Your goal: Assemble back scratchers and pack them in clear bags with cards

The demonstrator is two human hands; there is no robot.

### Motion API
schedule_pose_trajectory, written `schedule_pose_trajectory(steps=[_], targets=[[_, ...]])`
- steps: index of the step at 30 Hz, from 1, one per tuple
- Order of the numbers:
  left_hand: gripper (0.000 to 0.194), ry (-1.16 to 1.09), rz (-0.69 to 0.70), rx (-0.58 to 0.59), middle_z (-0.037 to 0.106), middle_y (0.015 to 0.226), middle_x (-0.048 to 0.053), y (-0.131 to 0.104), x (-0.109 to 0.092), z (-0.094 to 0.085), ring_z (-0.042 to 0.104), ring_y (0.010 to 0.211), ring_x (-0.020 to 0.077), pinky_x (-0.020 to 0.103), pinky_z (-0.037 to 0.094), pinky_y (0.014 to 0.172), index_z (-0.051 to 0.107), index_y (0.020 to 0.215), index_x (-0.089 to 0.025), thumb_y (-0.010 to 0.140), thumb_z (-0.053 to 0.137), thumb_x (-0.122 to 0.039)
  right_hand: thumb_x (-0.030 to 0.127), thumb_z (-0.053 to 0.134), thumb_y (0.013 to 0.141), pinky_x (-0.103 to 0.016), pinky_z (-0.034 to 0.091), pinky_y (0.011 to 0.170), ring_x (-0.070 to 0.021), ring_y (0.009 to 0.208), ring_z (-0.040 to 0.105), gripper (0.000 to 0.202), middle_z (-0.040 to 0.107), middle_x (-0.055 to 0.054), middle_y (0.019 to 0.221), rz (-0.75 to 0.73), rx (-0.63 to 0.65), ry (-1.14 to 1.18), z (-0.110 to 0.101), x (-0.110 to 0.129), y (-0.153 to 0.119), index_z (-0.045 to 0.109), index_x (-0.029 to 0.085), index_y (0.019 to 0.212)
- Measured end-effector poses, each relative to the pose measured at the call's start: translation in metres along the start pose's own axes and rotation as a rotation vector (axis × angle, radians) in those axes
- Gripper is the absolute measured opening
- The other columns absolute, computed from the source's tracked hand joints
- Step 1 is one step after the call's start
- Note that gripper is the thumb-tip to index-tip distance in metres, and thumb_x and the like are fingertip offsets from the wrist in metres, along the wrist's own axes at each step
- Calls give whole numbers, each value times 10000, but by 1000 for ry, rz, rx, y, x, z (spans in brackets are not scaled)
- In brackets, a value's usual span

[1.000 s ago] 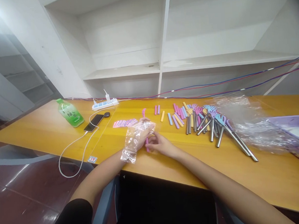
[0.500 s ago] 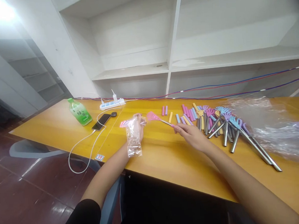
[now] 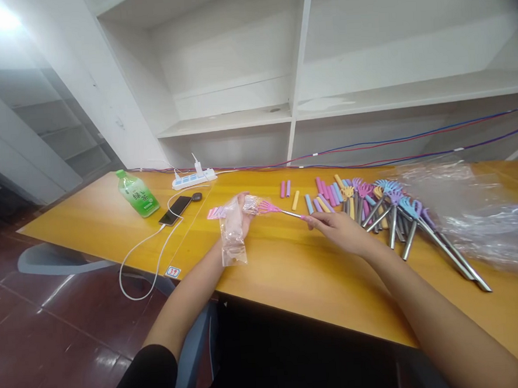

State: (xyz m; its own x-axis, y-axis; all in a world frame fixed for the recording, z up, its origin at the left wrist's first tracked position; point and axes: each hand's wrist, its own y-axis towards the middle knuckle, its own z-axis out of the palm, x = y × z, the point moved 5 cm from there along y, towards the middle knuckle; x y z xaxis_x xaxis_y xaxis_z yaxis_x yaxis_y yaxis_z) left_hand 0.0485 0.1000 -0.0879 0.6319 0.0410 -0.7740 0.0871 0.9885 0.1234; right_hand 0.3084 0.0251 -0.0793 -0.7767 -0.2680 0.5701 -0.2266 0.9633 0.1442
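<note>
My left hand (image 3: 245, 211) is closed round a clear plastic bag (image 3: 233, 242), which hangs down over the wrist. The bag's mouth faces right, towards a pink back scratcher (image 3: 292, 214). Fingers of my right hand (image 3: 338, 229) grip the scratcher near its handle end, with its clawed head at the mouth of the bag. Whether the tips are inside the bag I cannot tell. A pink striped piece (image 3: 216, 212) lies just left of my left hand. To the right is a pile of back scratchers (image 3: 393, 203) with metal shafts and coloured claw heads.
Coloured tubes (image 3: 324, 194) lie beside the pile. Clear plastic bags (image 3: 484, 227) are spread at the right. On the left are a green bottle (image 3: 138, 194), a phone (image 3: 176, 211) on a white cable and a power strip (image 3: 194, 179). White shelves (image 3: 232, 119) stand behind the table.
The pink scratcher's head has turned so its prongs show, and it is now at the bag's mouth. My right hand has shifted slightly right; the left still holds the bag.
</note>
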Motion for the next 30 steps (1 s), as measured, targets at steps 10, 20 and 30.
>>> schedule_pose_trajectory(steps=[10,20,30], targets=[[319,71,-105,82,738,1018,62,-4,5,2,680,957,177,342,558,901,715,955,-145,750,909,-294,751,383,973,-327,453,740,-223,729,624,627,673,-22,708,43,10,44,-7,-5,1,727,241,848],[312,121,-161,150,779,1090,104,-12,3,7,717,1016,217,386,562,992,776,1002,-136,767,905,-296,751,407,966,-381,499,922,-275,987,688,609,774,-42,1025,21,62,111,-1,-13,2,761,256,950],[312,143,-190,164,783,1075,103,-14,7,10,735,1027,251,464,524,1073,766,1014,-141,781,889,-308,744,393,975,-370,513,917,-281,1004,698,618,783,-41,1044,27,40,65,1,-16,3,771,255,962]])
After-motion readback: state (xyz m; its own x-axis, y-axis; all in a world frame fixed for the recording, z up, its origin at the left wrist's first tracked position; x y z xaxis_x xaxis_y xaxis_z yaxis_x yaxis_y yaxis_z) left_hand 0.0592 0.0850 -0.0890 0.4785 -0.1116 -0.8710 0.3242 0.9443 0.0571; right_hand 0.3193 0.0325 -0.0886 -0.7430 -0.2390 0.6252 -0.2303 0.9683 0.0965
